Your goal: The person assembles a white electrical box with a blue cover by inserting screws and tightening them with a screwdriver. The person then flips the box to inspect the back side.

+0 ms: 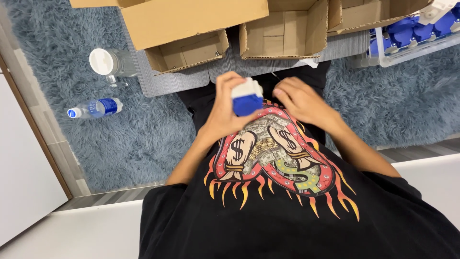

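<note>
Here, I saw my left hand (pixel 225 108) curled closed around a small blue-and-white plastic block (pixel 247 98), held near over my lap; it looked light, rigid, smooth, best pinched by its flat sides, while my right hand (pixel 302 100) rested loosely open, empty.

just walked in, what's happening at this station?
A seated person in a black printed T-shirt holds a small blue and white plastic part in the left hand over the lap. The right hand rests beside it, apparently empty. Ahead, open cardboard boxes sit on a grey mat. A clear bin of similar blue parts stands at upper right. On the shaggy blue rug, a water bottle lies beside a clear jug.
</note>
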